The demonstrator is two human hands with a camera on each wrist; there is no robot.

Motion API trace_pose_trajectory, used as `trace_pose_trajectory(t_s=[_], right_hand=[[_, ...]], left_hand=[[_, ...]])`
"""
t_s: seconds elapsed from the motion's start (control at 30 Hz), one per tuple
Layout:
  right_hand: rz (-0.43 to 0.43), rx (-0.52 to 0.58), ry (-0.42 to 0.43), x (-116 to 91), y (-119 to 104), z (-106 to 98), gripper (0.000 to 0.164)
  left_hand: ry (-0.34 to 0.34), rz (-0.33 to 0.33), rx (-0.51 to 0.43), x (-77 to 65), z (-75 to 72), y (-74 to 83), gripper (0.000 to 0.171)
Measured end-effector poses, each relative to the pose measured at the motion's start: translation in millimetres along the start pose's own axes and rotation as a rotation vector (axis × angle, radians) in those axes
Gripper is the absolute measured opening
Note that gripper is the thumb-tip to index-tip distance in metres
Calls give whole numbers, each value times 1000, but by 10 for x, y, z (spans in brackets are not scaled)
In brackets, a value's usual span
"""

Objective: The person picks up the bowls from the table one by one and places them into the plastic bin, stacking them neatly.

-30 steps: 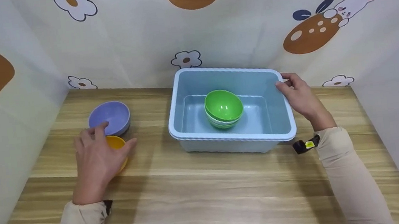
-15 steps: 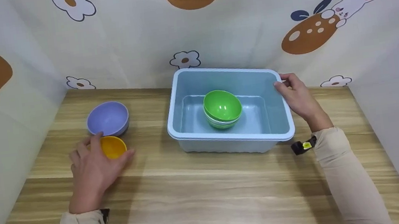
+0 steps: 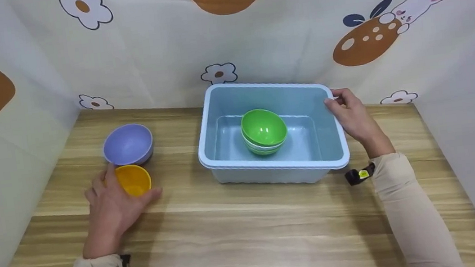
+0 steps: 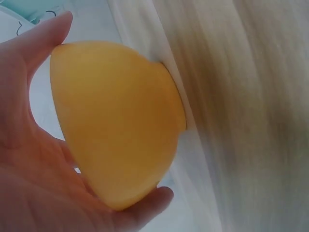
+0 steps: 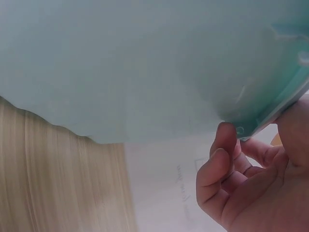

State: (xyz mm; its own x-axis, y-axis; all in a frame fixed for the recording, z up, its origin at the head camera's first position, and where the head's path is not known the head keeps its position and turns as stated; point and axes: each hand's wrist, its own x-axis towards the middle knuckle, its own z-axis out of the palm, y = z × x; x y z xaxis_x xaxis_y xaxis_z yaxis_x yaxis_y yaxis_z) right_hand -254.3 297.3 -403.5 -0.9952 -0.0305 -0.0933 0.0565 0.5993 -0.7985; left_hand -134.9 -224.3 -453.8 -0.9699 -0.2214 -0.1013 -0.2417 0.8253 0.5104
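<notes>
L hand [image 3: 112, 203] grips round yellow bowl [image 3: 136, 180] (no long axis) btwn thumb & fingers, just in front of purple bowl [image 3: 128, 144], at surface's [image 3: 241, 237] L side. R hand [image 3: 356, 119], farther off, holds R rim of blue bin [image 3: 273, 164], lying R of yellow bowl.

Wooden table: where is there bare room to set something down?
The widest bare patch of the table lies in front of the blue bin, between the sleeves. A narrower strip separates the bin from the purple bowl. Crowded: the left hand spans the orange bowl beside the purple one; the right hand grips the bin.
</notes>
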Motion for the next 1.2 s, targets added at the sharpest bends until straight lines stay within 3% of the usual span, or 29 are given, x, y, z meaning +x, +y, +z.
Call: trace_pose_trajectory(t_s=[0.37,0.63,0.97,1.2], right_hand=[[-34,28,24,15,3,21,60],[-3,36,11,3,-3,17,62],[9,61,7,-10,-3,20,63],[0,47,17,-3,-1,22,61]], left_hand=[[21,-27,-40,9,6,-7,123],[65,-7,-16,-4,-15,37,119],[96,45,-23,-61,-126,122,115],[104,61,-35,-61,-245,275,113]])
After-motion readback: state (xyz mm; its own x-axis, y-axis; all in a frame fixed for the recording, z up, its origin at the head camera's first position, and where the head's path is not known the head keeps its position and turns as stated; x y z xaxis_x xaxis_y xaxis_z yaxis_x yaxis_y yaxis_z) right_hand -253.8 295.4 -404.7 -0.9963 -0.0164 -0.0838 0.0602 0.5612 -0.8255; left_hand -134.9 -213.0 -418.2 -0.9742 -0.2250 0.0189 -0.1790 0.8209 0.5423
